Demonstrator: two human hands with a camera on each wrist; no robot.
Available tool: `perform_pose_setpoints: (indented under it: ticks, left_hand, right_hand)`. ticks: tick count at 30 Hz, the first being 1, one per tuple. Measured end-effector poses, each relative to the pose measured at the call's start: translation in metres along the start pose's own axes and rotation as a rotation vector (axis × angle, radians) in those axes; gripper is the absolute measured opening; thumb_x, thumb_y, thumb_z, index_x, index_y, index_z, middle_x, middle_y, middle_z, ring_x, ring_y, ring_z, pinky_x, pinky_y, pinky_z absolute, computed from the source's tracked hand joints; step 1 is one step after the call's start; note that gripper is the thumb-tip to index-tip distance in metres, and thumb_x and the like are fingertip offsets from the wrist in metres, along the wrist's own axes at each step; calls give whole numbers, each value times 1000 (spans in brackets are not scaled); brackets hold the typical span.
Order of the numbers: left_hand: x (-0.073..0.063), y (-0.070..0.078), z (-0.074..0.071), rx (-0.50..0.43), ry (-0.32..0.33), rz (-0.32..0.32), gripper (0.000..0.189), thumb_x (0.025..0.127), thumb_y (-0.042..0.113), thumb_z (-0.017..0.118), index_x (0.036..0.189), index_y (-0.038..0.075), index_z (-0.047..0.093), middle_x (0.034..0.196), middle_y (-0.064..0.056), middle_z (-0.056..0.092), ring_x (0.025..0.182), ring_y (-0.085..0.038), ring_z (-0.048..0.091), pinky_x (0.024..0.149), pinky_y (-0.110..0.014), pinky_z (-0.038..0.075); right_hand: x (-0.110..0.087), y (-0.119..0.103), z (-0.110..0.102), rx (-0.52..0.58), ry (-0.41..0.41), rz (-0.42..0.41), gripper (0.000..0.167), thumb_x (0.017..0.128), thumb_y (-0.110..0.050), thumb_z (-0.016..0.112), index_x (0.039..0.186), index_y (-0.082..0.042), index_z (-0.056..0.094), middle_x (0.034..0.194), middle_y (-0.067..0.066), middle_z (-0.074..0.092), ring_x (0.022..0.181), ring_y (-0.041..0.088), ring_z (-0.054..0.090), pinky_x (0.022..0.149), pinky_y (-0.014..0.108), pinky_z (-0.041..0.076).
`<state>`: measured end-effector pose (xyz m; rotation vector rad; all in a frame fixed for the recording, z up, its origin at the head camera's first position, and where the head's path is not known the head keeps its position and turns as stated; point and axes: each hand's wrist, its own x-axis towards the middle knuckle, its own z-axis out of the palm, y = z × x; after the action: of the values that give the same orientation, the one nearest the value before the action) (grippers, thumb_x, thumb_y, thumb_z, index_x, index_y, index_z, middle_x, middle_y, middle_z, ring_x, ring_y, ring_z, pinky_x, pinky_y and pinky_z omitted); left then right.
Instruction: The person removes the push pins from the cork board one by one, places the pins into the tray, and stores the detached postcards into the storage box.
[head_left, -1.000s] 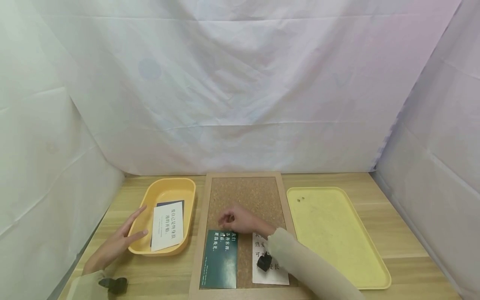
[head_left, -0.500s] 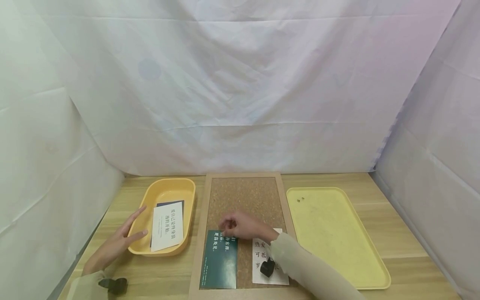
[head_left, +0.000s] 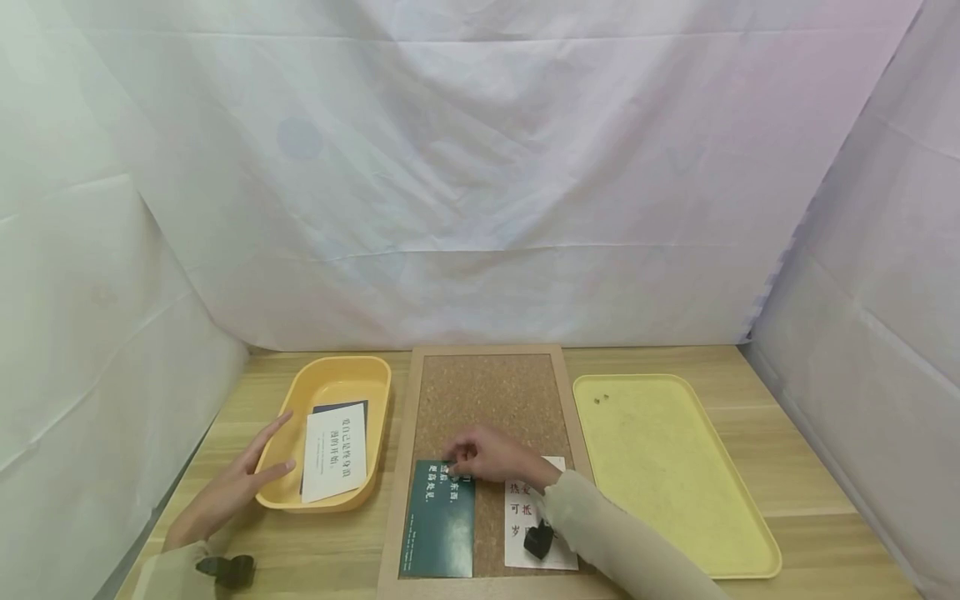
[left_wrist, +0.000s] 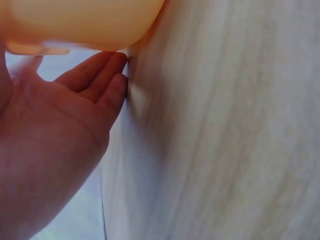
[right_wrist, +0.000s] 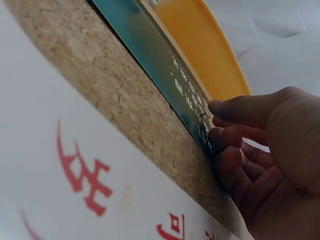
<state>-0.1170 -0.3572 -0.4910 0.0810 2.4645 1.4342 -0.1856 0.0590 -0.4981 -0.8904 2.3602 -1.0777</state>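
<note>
My right hand (head_left: 491, 454) is over the top edge of a dark green card (head_left: 442, 525) with white lettering, which lies on a framed cork board (head_left: 487, 387). In the right wrist view its thumb and forefinger pinch a small pushpin (right_wrist: 202, 115); only the thin dark shaft shows against the card. A white card (head_left: 517, 546) with red characters lies on the board, partly under the right forearm. My left hand (head_left: 238, 483) rests against the near-left side of an orange-yellow tub (head_left: 381, 433), fingers fairly straight and thumb over the rim.
Inside the tub a white printed card (head_left: 335, 454) overlaps a dark blue card (head_left: 363, 407). To the right of the board stands a pale yellow tray (head_left: 675, 475) with two small pins (head_left: 597, 402) at its far left corner. White cloth (head_left: 480, 167) hangs behind the wooden table (head_left: 817, 483).
The right hand has shifted slightly right and nearer the body, covering more of the green card's upper lettering and showing more of the white card. My left hand stays where it was.
</note>
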Motion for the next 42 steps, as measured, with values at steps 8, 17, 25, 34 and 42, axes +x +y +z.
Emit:
perform_pose_setpoints:
  ticks: [8, 17, 25, 34, 42]
  left_hand:
    - [1, 0, 0, 4, 4, 7, 77, 101, 32, 57, 159, 39, 7, 166, -12, -7, 147, -49, -10, 97, -85, 6]
    - [2, 6, 0, 47, 34, 4, 73, 101, 35, 56, 160, 32, 12, 166, -18, -3, 146, -54, -3, 100, -83, 11]
    - [4, 19, 2, 221, 154, 54, 70, 100, 39, 58, 157, 13, 26, 159, -29, 20, 137, -61, 25, 102, -75, 28]
    - [5, 34, 9, 384, 369, 381, 55, 93, 9, 68, 141, -4, 46, 142, -34, 43, 126, -58, 39, 94, -74, 34]
    - [1, 55, 20, 411, 374, 386, 51, 94, 12, 66, 139, -5, 48, 143, -35, 42, 130, -57, 36, 97, -75, 31]
  right_hand:
    - [-1, 3, 0, -4, -2, -8, 14, 88, -16, 75, 101, -19, 78, 80, -14, 65, 69, 0, 54, 60, 18, 48]
    - [-2, 5, 0, 48, -1, 21, 12, 88, -16, 74, 98, -21, 79, 80, -14, 67, 67, 2, 55, 58, 19, 48]
    - [-2, 5, 1, 60, 11, 35, 13, 88, -16, 75, 99, -21, 79, 75, -12, 67, 63, 2, 54, 54, 18, 46]
    - [0, 5, 3, 37, 25, 41, 12, 87, -18, 76, 97, -23, 79, 73, -12, 66, 61, 2, 54, 53, 18, 45]
    - [1, 4, 4, 34, 17, 62, 12, 86, -20, 78, 96, -25, 79, 72, -11, 66, 61, 3, 54, 53, 18, 43]
